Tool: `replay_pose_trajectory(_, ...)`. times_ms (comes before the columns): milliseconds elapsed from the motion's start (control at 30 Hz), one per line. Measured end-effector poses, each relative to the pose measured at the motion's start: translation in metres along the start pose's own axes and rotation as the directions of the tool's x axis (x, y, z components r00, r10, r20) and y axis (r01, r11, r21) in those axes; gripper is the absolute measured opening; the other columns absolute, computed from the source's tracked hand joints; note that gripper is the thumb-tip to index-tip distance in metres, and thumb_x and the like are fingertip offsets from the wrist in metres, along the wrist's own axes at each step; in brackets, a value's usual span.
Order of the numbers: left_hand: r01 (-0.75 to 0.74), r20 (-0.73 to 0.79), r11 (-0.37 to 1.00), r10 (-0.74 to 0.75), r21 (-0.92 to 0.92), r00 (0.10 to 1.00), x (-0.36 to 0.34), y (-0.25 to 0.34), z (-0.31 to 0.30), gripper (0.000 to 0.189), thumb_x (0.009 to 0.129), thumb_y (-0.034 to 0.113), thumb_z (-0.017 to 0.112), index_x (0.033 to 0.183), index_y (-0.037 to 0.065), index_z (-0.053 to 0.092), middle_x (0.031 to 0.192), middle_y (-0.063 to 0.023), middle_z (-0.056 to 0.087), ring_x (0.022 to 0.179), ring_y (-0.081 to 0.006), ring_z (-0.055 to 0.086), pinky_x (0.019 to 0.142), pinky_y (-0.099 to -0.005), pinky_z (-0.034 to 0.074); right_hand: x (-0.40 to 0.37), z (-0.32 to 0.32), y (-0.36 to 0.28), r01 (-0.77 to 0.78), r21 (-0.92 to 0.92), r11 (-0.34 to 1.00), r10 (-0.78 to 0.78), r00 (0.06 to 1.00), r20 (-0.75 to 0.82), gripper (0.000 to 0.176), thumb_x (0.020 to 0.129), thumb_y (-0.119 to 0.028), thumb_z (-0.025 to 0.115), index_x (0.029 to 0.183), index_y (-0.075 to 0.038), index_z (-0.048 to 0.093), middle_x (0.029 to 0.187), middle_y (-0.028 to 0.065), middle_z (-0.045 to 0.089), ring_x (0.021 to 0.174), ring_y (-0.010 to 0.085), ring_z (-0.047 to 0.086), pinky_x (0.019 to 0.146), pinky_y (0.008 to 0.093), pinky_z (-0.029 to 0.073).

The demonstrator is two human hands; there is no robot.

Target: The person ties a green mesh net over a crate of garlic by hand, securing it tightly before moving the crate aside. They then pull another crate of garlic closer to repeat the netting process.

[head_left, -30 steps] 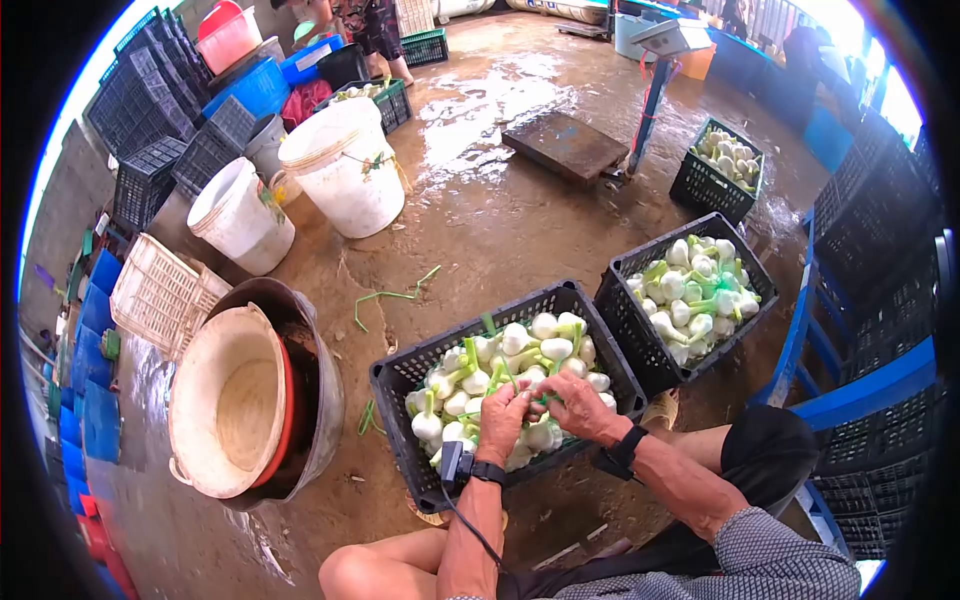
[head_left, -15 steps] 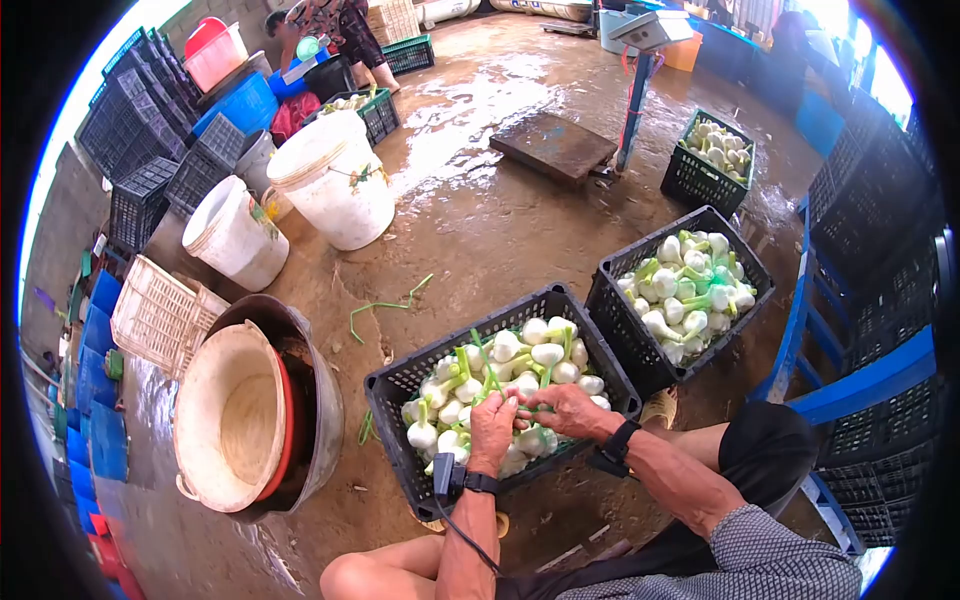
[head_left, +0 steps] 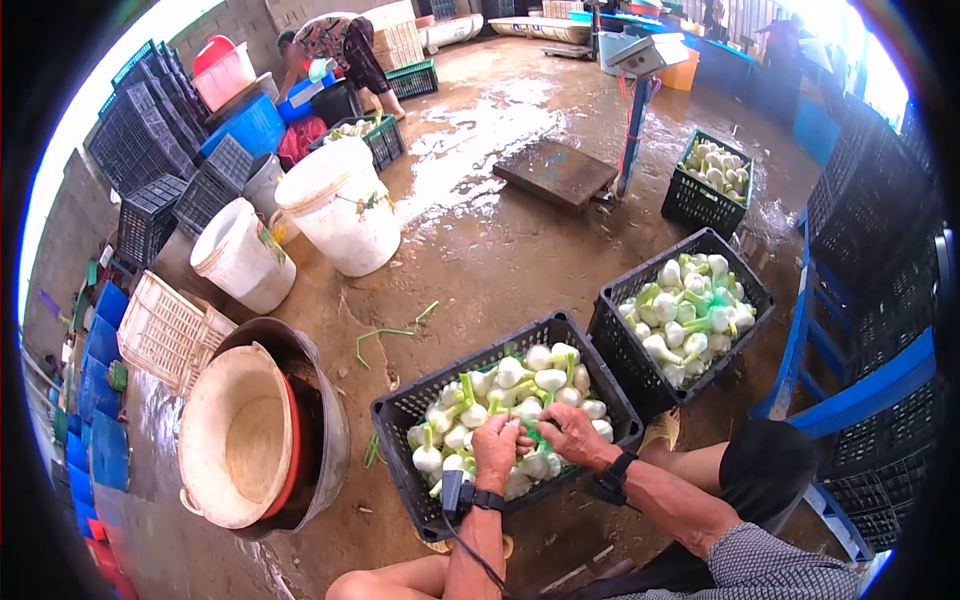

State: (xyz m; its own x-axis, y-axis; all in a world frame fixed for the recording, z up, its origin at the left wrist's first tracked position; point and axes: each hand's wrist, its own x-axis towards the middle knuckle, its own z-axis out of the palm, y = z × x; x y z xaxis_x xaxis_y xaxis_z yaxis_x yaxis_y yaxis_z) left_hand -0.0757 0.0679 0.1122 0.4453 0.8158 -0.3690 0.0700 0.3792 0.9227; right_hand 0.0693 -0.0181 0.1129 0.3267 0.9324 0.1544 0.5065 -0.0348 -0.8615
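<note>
A black crate (head_left: 400, 470) filled with white bulbs with green stems (head_left: 510, 372) stands in front of me. Both hands meet over its near part. The fingers of my left hand (head_left: 497, 447) are pinched together at some green netting or strands, too small to tell apart. Close beside it on the right, my right hand (head_left: 572, 434) is also closed, with green net (head_left: 535, 428) at its fingertips. A second black crate (head_left: 612, 330) of bulbs, with green netting (head_left: 716, 312) on top, touches the first at the right.
At left stand nested basins (head_left: 235, 440) and white buckets (head_left: 345, 215). A platform scale (head_left: 556, 173) and another bulb crate (head_left: 705, 190) are farther off. Blue frame and stacked crates line the right. A person (head_left: 345, 50) bends over at the back.
The whole view has tilted slightly upward. My hands have stayed close together over the crate, and the long green strand that rose from them now lies lower. The person at the back shows more fully.
</note>
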Motion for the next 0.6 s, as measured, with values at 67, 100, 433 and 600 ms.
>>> replay_pose_trajectory(67,-0.013,0.008,0.994,0.012,0.108,1.000,0.003,-0.002,0.000,0.017,0.093,0.007,0.053,0.097,-0.005,0.065,0.075,-0.0075,0.065,0.057,-0.0140,0.064,0.048,-0.0248,0.051,-0.001,0.003,0.002,0.132,-0.044,0.990,-0.134,0.990,-0.040,0.012,0.084,-0.015,0.063,0.087,-0.004,0.062,0.080,0.0167,0.062,0.076,0.0363,0.063,0.067,0.0438,0.049)
replay_pose_trajectory(100,-0.024,0.026,0.981,0.019,0.191,0.999,0.003,-0.001,0.001,0.017,0.093,0.007,0.053,0.098,-0.005,0.065,0.075,-0.0077,0.065,0.057,-0.0135,0.064,0.048,-0.0248,0.051,0.000,0.003,-0.002,0.158,-0.094,0.983,-0.163,0.985,-0.053,0.011,0.083,-0.013,0.063,0.087,-0.004,0.061,0.080,0.0161,0.061,0.076,0.0356,0.062,0.065,0.0435,0.049)
replay_pose_trajectory(433,-0.129,0.160,0.877,0.061,0.463,0.985,0.006,0.001,0.000,0.019,0.084,0.013,0.056,0.088,0.004,0.071,0.064,-0.0086,0.066,0.054,-0.0150,0.063,0.054,-0.0300,0.050,0.014,0.006,-0.011,0.171,-0.215,0.961,-0.164,0.985,0.050,0.009,0.085,-0.013,0.058,0.094,-0.009,0.059,0.085,0.0145,0.060,0.080,0.0367,0.062,0.068,0.0460,0.049)
replay_pose_trajectory(600,-0.175,0.218,0.826,0.064,0.536,0.974,0.006,-0.001,-0.007,0.020,0.083,0.011,0.060,0.096,0.000,0.071,0.067,-0.0052,0.065,0.060,-0.0103,0.061,0.058,-0.0269,0.051,0.016,0.007,0.010,0.205,-0.174,0.963,-0.187,0.976,0.114,0.013,0.087,-0.015,0.056,0.093,-0.009,0.065,0.088,0.0179,0.061,0.079,0.0389,0.062,0.069,0.0491,0.048)
